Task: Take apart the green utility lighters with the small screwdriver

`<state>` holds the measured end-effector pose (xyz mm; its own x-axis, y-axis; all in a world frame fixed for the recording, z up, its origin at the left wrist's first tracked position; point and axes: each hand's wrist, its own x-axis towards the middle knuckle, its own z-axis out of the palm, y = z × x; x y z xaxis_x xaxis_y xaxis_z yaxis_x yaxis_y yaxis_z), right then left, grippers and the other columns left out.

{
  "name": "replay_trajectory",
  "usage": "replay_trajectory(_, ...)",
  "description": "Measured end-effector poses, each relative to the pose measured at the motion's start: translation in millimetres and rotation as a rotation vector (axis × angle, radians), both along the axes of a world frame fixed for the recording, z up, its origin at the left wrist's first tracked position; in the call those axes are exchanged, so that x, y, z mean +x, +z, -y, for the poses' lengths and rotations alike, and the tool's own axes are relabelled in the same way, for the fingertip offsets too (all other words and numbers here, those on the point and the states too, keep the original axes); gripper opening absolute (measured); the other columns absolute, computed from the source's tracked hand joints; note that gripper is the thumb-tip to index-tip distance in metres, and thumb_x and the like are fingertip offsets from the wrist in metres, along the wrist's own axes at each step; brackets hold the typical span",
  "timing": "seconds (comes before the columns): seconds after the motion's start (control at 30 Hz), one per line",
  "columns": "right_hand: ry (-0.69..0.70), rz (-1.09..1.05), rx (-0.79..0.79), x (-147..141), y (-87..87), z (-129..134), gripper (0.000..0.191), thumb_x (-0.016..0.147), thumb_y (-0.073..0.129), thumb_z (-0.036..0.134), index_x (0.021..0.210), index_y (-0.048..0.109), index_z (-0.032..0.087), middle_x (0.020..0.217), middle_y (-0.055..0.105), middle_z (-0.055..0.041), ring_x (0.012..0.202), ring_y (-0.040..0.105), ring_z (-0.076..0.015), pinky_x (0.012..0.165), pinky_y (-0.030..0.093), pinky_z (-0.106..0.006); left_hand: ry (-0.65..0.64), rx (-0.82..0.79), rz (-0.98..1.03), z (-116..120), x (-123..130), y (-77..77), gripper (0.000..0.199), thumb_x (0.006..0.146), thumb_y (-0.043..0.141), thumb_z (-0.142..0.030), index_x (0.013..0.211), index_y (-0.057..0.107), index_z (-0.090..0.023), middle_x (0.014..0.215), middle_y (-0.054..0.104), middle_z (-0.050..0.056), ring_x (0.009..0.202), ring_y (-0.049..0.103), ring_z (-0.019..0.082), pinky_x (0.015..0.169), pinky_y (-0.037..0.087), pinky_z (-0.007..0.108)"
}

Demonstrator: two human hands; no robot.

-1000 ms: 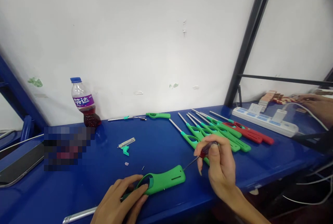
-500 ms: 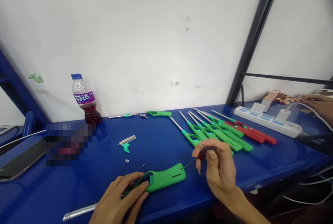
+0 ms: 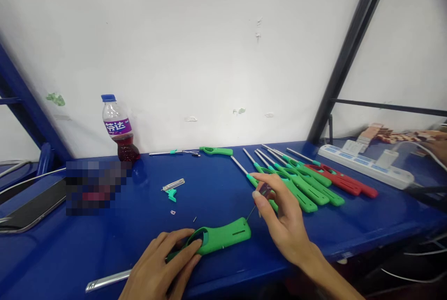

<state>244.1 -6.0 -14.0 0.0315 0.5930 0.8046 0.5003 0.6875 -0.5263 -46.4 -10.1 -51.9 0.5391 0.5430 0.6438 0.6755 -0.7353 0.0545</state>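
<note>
The left hand [image 3: 162, 263] gripped the green lighter [image 3: 223, 237] on the worktop [image 3: 209, 188], long axis aimed between two and three o'clock; the right hand [image 3: 285, 228] held a screwdriver [image 3: 266, 191] at the lighter's outer end.

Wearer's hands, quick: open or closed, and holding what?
Left hand: closed on the nearest green lighter.
Right hand: closed on a thin-shafted screwdriver.
</note>
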Motion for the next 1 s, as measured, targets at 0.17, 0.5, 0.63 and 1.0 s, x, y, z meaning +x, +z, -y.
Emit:
replay_trajectory(0.17,-0.005,-0.031,0.011,-4,-5.1,1,0.048,0.108,0.061,0.024,0.154,0.056,0.039,0.103,0.067,-0.0019,0.083,0.068,-0.0184,0.070,0.060,-0.032,0.006,-0.023,-0.010,2,-1,1.0,0.030,0.112,0.053,-0.042,0.136,0.071,-0.036,0.128,0.077,0.001,0.110,0.078,0.019,0.096,0.068,0.032)
replay_trajectory(0.5,0.049,-0.174,-0.019,-2,-14.1,4,0.042,0.105,0.065,0.015,0.142,0.061,0.035,0.100,0.077,0.0012,0.057,0.061,-0.0096,0.050,0.053,-0.024,0.001,-0.021,-0.008,3,0,2.9,0.029,0.113,0.053,-0.040,0.135,0.070,-0.034,0.128,0.076,0.002,0.109,0.077,0.018,0.093,0.068,0.030)
replay_trajectory(0.63,0.075,-0.149,0.002,-1,-14.6,5,0.048,0.105,0.063,0.012,0.147,0.058,0.036,0.100,0.077,0.0004,0.056,0.059,-0.0097,0.048,0.051,-0.024,0.008,-0.020,-0.010,4,1,4.6,0.030,0.113,0.052,-0.041,0.136,0.069,-0.034,0.128,0.076,0.002,0.111,0.077,0.019,0.096,0.067,0.032)
replay_trajectory(1.0,0.066,0.013,0.029,-3,-12.8,5,0.060,0.099,0.073,0.010,0.150,0.055,0.038,0.118,0.065,-0.0035,0.067,0.060,-0.0100,0.052,0.054,-0.024,0.011,-0.015,-0.031,3,1,1.4,0.030,0.113,0.052,-0.040,0.137,0.068,-0.034,0.131,0.075,0.003,0.114,0.077,0.020,0.096,0.068,0.033)
